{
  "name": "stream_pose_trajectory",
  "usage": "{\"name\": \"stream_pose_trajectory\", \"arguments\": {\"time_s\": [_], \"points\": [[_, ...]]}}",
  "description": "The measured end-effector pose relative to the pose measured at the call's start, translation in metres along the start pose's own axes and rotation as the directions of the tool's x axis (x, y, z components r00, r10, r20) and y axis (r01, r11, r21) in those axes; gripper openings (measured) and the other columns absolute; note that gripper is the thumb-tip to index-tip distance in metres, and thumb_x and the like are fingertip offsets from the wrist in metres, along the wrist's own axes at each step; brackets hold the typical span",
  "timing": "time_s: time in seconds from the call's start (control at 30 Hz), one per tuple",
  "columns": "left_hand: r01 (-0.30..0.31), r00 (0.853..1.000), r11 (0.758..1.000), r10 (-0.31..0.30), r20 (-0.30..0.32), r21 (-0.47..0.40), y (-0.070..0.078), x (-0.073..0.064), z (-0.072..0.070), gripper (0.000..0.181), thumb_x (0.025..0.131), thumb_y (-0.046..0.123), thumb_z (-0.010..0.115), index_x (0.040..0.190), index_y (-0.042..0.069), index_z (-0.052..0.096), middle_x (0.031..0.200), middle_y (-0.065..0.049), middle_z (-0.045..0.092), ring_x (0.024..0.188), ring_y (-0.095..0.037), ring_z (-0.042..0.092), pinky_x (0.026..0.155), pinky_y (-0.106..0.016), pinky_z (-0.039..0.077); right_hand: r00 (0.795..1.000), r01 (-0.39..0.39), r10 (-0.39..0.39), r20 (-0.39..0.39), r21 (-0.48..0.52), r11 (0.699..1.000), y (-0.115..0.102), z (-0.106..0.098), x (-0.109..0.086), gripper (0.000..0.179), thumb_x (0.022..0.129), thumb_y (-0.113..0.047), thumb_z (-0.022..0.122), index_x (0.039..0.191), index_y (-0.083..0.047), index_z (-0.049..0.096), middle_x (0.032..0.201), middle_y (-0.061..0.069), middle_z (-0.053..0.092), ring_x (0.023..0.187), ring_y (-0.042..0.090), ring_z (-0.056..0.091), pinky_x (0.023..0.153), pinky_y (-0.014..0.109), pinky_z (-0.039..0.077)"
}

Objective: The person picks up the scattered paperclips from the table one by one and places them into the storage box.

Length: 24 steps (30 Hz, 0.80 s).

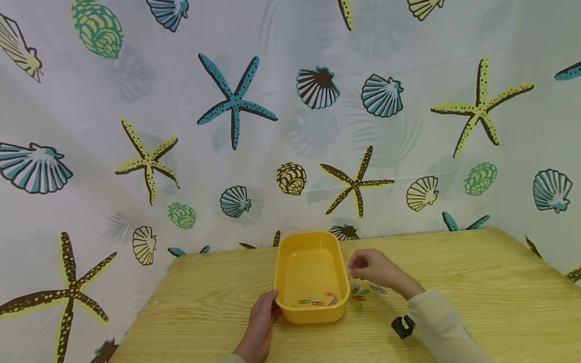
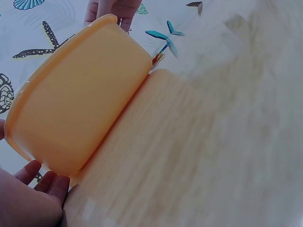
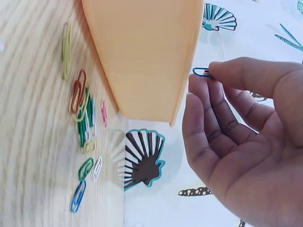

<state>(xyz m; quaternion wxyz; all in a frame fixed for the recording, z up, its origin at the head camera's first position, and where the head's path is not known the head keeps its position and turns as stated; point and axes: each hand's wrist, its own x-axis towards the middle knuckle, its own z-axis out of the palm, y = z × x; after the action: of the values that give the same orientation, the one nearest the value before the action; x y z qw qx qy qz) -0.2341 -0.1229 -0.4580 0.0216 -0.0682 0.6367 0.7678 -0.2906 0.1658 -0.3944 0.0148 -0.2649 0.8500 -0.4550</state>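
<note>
A yellow plastic tub (image 1: 313,316) stands on the table, with several coloured paper clips (image 1: 318,303) lying at its near end. My left hand (image 1: 259,325) grips the tub's near left corner, thumb at the rim and fingers against the outer wall (image 2: 80,94). Just beyond the right rim, my right hand (image 1: 374,267) pinches a blue paper clip (image 3: 200,72) between thumb and fingertip, raised off the table. Below that hand, a loose group of paper clips (image 3: 85,116) in green, red, yellow, white, pink and blue lies beside the tub.
The wooden table (image 1: 209,297) extends to both sides of the tub. Behind it hangs a white curtain (image 1: 272,136) printed with starfish and shells. A small black device (image 1: 403,326) sits by the right sleeve (image 1: 438,317).
</note>
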Motion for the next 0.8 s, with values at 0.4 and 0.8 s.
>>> {"name": "stream_pose_trajectory", "arguments": {"time_s": [0.4,0.8], "points": [[-0.003,1.000,1.000,0.003,0.001,0.003,0.002,-0.002,0.000,0.048,0.102,0.027,0.043,0.132,-0.012,0.041,0.132,-0.022,0.046,0.121,-0.031,0.046,0.103,-0.045,0.039,0.997,0.076,-0.075,0.015,-0.042,0.996,-0.012,0.016,-0.003,0.007,0.087,-0.002,0.067,0.091,0.000,0.062,0.082,0.000,0.059,0.075,0.016,0.055,0.065,0.025,0.051],[0.002,1.000,1.000,-0.002,-0.002,0.011,0.002,-0.002,0.001,0.048,0.103,0.027,0.043,0.132,-0.011,0.041,0.134,-0.022,0.046,0.122,-0.031,0.045,0.104,-0.046,0.038,0.995,0.093,-0.092,0.030,-0.031,0.995,-0.016,0.019,-0.003,0.007,0.088,0.000,0.066,0.093,0.002,0.062,0.082,-0.001,0.060,0.076,0.014,0.055,0.065,0.024,0.051]]}}
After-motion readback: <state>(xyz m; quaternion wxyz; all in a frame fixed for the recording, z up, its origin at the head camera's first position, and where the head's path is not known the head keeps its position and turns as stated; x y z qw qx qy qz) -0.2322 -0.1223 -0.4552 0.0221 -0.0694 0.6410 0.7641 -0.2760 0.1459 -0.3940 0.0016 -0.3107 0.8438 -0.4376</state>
